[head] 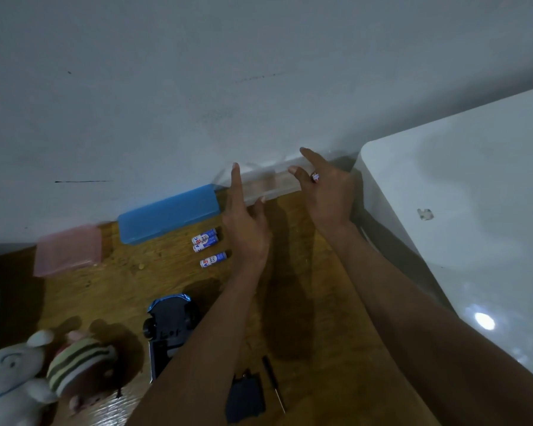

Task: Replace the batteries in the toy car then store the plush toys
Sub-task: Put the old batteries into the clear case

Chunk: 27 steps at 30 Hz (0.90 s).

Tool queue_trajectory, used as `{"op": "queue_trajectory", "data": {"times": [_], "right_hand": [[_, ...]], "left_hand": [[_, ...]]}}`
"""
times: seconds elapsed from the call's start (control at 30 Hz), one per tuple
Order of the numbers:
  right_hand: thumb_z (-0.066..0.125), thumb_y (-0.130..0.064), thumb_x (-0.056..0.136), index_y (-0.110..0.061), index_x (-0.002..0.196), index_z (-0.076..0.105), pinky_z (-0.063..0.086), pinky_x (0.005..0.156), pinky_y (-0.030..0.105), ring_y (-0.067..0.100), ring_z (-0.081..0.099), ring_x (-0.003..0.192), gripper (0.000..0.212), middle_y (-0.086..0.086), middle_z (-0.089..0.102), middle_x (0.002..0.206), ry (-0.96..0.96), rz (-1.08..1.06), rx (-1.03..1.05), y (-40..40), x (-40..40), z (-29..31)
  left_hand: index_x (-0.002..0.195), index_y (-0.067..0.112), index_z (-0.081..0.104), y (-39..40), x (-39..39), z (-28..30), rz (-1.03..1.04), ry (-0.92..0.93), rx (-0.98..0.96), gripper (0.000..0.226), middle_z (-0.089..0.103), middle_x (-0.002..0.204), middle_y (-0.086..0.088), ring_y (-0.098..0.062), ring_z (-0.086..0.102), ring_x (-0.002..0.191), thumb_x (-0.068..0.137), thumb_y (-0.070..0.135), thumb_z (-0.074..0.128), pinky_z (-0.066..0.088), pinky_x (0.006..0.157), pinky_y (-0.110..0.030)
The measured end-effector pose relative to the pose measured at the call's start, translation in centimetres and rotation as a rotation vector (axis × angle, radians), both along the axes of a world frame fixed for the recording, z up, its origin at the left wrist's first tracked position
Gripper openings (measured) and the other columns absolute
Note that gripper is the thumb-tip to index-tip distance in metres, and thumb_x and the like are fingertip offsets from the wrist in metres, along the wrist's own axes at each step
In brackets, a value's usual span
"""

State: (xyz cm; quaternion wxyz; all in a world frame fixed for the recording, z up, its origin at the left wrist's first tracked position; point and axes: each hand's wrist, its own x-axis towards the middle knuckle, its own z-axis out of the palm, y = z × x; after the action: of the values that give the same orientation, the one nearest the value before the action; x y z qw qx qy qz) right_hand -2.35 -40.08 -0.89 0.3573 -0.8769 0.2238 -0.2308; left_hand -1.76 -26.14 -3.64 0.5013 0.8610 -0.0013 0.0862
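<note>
Head view: both hands up at the far edge of the wooden desk [305, 272], against the grey wall [197, 87]. Between them a clear plastic box [271, 184], blurred. Left hand [246, 232]: index finger straight along the box's left end, thumb at its near edge, so the grip pinches the box. Right hand [326, 192]: index extended over the box's far right end, thumb on top of it, grip on the box too; a ring [315, 177] shows on one finger.

Toy car [170, 330] lies belly-up near the front of the desk, just left of the left forearm, battery bay open; cannot tell if cells are in it. Dark battery cover [245, 398] and a small screwdriver [274, 384] lie side by side at the near edge, between the forearms. Three blue-white batteries [208, 245] lie mid-desk, two touching, the third just beside them.

Blue case [170, 213] sits against the wall, left of the clear box. Pink pouch [68, 250] further left. Two plush toys at bottom left, touching: white plush [10, 373] and striped plush [74, 364]. White appliance [474, 210] fills the right side.
</note>
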Motion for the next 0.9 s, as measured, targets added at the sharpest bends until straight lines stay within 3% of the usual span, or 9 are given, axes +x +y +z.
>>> {"op": "queue_trajectory", "data": {"times": [0.07, 0.13, 0.27, 0.33, 0.47, 0.57, 0.63, 0.8, 0.9], "right_hand": [[0.069, -0.045, 0.089, -0.025, 0.135, 0.061, 0.055, 0.083, 0.027, 0.017, 0.069, 0.089, 0.052, 0.006, 0.075, 0.105, 0.019, -0.005, 0.005, -0.1, 0.6, 0.5], [0.070, -0.048, 0.087, -0.023, 0.131, 0.057, 0.058, 0.079, 0.029, 0.018, 0.069, 0.087, 0.052, 0.006, 0.074, 0.099, 0.058, -0.026, 0.019, -0.1, 1.0, 0.9], [0.068, -0.050, 0.088, -0.019, 0.109, 0.057, 0.058, 0.070, 0.028, 0.016, 0.068, 0.080, 0.039, 0.003, 0.072, 0.093, 0.067, -0.061, 0.010, -0.1, 1.7, 1.2], [0.068, -0.049, 0.090, -0.017, 0.100, 0.064, 0.054, 0.067, 0.024, 0.015, 0.067, 0.080, 0.034, 0.003, 0.073, 0.093, 0.028, -0.044, -0.051, -0.1, 2.0, 1.1], [0.068, -0.050, 0.089, -0.016, 0.087, 0.070, 0.036, 0.055, 0.014, 0.010, 0.056, 0.066, 0.035, 0.003, 0.070, 0.083, -0.073, 0.118, -0.255, -0.4, 2.1, -0.6], [0.062, -0.054, 0.089, -0.015, 0.077, 0.070, 0.031, 0.053, 0.020, 0.019, 0.056, 0.056, 0.042, 0.005, 0.061, 0.070, -0.116, 0.270, -0.474, -0.9, 2.6, -2.9], [0.061, -0.054, 0.090, -0.015, 0.077, 0.071, 0.029, 0.053, 0.021, 0.022, 0.058, 0.056, 0.042, 0.006, 0.059, 0.068, -0.146, 0.293, -0.581, -1.1, 3.4, -3.8], [0.053, -0.054, 0.095, -0.013, 0.079, 0.073, 0.043, 0.049, 0.030, 0.027, 0.058, 0.065, 0.048, 0.009, 0.059, 0.071, -0.207, 0.356, -0.643, -0.5, 4.9, -4.6], [0.041, -0.057, 0.099, -0.011, 0.085, 0.075, 0.050, 0.059, 0.039, 0.030, 0.057, 0.079, 0.059, 0.011, 0.061, 0.077, -0.144, 0.391, -0.555, -0.2, 5.0, -4.8]], "left_hand": [[0.158, 0.031, 0.025, 0.3, 0.1, 0.0, -0.015, -0.007, 0.032, 0.083, 0.056, 0.143, -0.007, 0.017, 0.045, 0.101, 0.093, 0.004, 0.068, 0.041, 0.092, -0.007], [0.158, 0.036, 0.020, 0.5, 0.0, -0.1, -0.031, -0.008, 0.080, 0.089, 0.060, 0.137, -0.007, 0.008, 0.055, 0.083, 0.091, 0.003, 0.069, 0.039, 0.080, 0.001], [0.157, 0.042, 0.013, 0.8, 0.2, -0.4, -0.049, -0.027, 0.110, 0.096, 0.063, 0.132, -0.010, -0.004, 0.059, 0.093, 0.091, 0.003, 0.070, 0.054, 0.094, -0.025], [0.158, 0.043, 0.012, 0.9, 0.5, -0.4, -0.058, -0.010, 0.112, 0.098, 0.064, 0.124, -0.011, -0.007, 0.059, 0.087, 0.090, 0.002, 0.070, 0.059, 0.089, -0.036], [0.157, 0.040, 0.014, 1.2, 1.0, 0.0, -0.092, 0.020, 0.083, 0.096, 0.060, 0.125, -0.009, 0.013, 0.048, 0.075, 0.090, 0.003, 0.071, 0.045, 0.078, -0.009], [0.158, 0.039, 0.015, 1.6, 1.3, -0.2, -0.123, 0.018, 0.110, 0.095, 0.058, 0.102, -0.007, 0.002, 0.047, 0.066, 0.090, 0.003, 0.071, 0.040, 0.063, -0.004], [0.158, 0.040, 0.015, 1.8, 1.6, -0.4, -0.132, 0.019, 0.122, 0.095, 0.058, 0.100, -0.005, -0.004, 0.049, 0.066, 0.091, 0.004, 0.071, 0.039, 0.062, 0.000], [0.158, 0.041, 0.015, 1.8, 1.8, -0.5, -0.131, 0.008, 0.122, 0.096, 0.058, 0.106, 0.001, 0.002, 0.050, 0.073, 0.090, 0.003, 0.071, 0.038, 0.064, 0.003], [0.158, 0.043, 0.013, 1.9, 1.9, -0.5, -0.136, 0.015, 0.138, 0.098, 0.056, 0.107, 0.004, 0.002, 0.049, 0.073, 0.089, 0.007, 0.073, 0.038, 0.061, 0.002]]}}
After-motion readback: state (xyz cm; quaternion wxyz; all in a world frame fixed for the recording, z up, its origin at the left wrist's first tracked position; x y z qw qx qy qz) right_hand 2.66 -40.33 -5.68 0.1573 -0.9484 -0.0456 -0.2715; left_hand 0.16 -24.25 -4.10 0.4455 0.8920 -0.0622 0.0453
